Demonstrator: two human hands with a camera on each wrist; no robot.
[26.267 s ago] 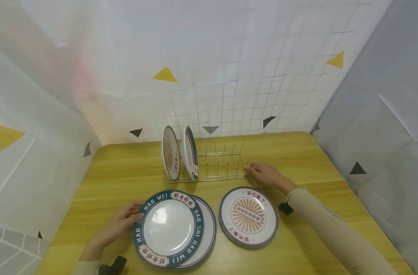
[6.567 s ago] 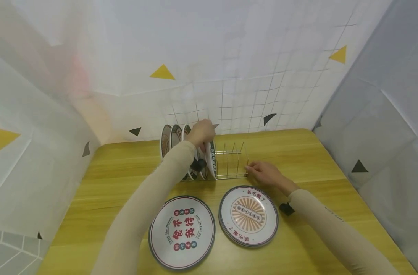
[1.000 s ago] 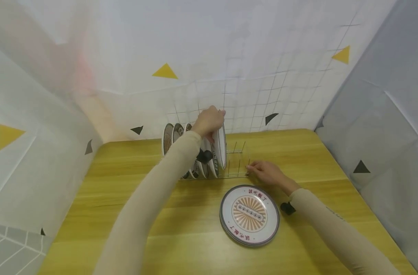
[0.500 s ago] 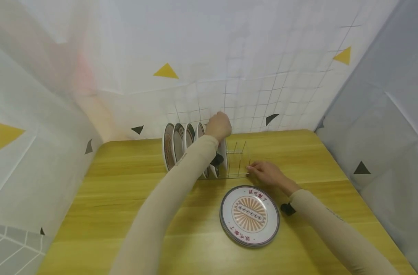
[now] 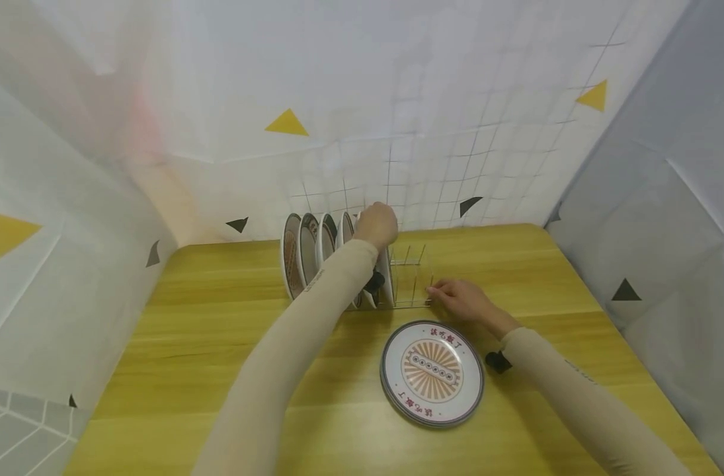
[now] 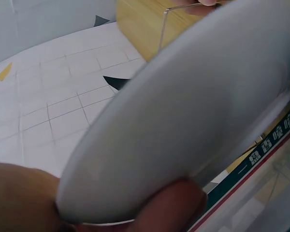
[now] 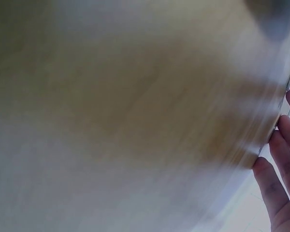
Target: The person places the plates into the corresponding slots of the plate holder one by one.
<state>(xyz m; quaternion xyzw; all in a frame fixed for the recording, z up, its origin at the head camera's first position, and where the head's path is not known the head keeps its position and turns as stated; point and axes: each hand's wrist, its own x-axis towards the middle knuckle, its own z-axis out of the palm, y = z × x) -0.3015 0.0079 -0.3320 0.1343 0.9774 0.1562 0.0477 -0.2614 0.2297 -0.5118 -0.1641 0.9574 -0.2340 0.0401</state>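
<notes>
My left hand (image 5: 377, 225) is over the wire dish rack (image 5: 412, 306), gripping the top rim of a plate (image 6: 183, 116) that stands upright in it. In the left wrist view the thumb (image 6: 171, 208) presses on the plate's smooth white underside. Left of it, several more plates (image 5: 291, 254) stand on edge in a row, partly covered by my left forearm. My right hand (image 5: 464, 301) pinches the upright wire at the rack's right end. In the right wrist view its fingers (image 7: 268, 186) show at the right edge. The rack's rightmost slots hold no plate.
A short stack of round plates (image 5: 433, 373), the top one with an orange sunburst, lies in front of the rack's right end. White paper walls (image 5: 231, 79) with coloured triangles enclose the wooden table (image 5: 177, 370) at the back and sides.
My left hand has lowered the plate into the rack beside the others. Since the oldest frame, the left pile has gone from the table and the rack row has grown. My right hand stays put.
</notes>
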